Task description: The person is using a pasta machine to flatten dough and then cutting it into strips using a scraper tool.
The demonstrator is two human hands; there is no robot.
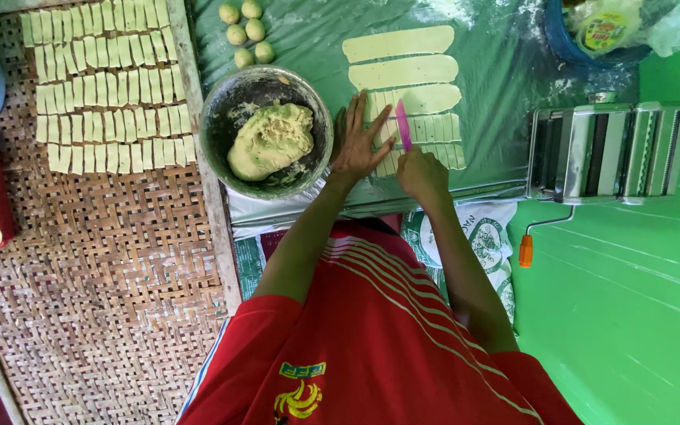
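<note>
Two hands are working mid-frame: left hand (360,140) is lying flat with fingers spread on the dough strip (426,126), right hand (421,171) is gripping a pink cutter (403,124) closed-fisted. Risk: the blade is passing close to the left fingertips; uneven pressure could tear pieces. Cut lines beneath the hands are hidden.

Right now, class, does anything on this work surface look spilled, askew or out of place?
Only a little. Loose flour is scattered over the green sheet beyond the dough strips. Otherwise the cut pieces lie in tidy rows on the woven tray, nothing toppled.
</note>
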